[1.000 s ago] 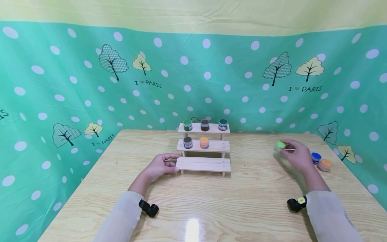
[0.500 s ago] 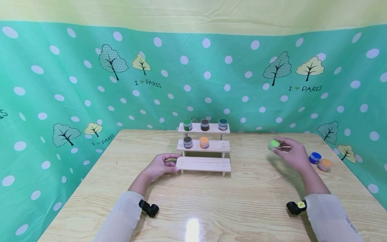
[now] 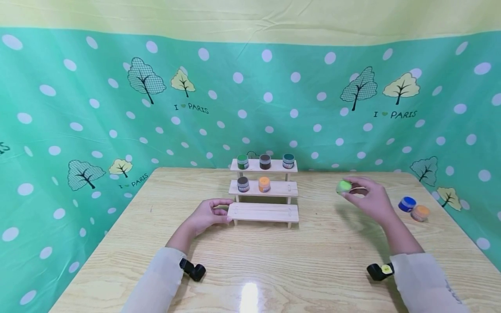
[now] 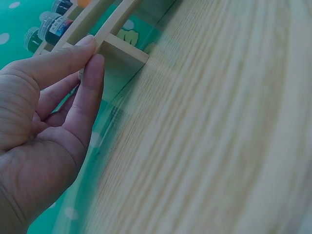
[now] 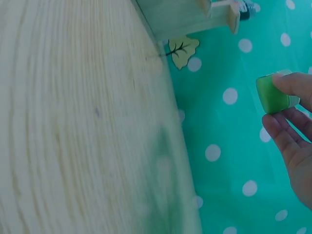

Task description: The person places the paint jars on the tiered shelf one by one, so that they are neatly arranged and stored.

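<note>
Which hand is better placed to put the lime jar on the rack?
Probably the right hand: it holds the lime jar, and the middle shelf has space at its right end. The left hand grips the bottom shelf.

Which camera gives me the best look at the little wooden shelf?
The head view: it takes in all three tiers of the wooden shelf, pinched at one end by the left hand. Both wrist views catch only parts of it, cut off by the picture's top edge.

From the right hand [image 3: 368, 200], a hand could pass over the table [image 3: 325, 239] toward nine o'clock until the stand [image 3: 263, 211]. The left hand [image 3: 207, 215] blocks the stand's nine o'clock end. A blue jar [image 3: 407, 204] and orange jar [image 3: 420, 213] obstruct three to four o'clock.
</note>
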`<action>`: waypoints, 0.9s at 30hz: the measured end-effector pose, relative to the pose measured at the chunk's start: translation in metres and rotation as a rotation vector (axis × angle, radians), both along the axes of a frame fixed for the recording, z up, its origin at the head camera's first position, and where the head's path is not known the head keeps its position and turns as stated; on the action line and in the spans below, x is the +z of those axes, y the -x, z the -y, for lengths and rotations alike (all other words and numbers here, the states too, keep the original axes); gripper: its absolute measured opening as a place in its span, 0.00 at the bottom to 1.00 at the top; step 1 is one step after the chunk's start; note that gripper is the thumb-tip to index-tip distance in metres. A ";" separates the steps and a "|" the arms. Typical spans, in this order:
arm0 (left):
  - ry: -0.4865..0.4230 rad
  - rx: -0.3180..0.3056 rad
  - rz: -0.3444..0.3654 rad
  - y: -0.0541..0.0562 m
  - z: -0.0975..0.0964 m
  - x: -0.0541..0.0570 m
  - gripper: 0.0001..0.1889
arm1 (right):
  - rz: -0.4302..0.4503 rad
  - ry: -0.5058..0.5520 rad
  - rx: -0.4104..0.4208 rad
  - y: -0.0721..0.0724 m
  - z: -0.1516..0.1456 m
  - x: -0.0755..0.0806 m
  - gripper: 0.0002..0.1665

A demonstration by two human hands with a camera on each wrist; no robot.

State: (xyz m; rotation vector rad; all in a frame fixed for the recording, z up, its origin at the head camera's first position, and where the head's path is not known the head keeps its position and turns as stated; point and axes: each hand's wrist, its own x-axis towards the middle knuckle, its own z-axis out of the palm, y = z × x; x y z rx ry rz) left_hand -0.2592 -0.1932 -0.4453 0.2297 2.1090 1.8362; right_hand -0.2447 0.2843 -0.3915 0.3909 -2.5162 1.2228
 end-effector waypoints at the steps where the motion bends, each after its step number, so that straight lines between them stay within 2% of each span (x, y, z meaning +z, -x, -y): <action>1: -0.001 0.000 0.000 0.000 0.000 0.000 0.32 | -0.004 0.005 0.007 0.000 0.002 0.001 0.26; 13: 0.003 0.003 -0.002 -0.001 -0.001 0.001 0.32 | -0.029 0.053 0.091 -0.006 0.023 0.009 0.26; 27: 0.005 0.002 -0.005 0.000 0.000 0.000 0.33 | -0.048 -0.015 0.133 -0.008 0.046 0.012 0.25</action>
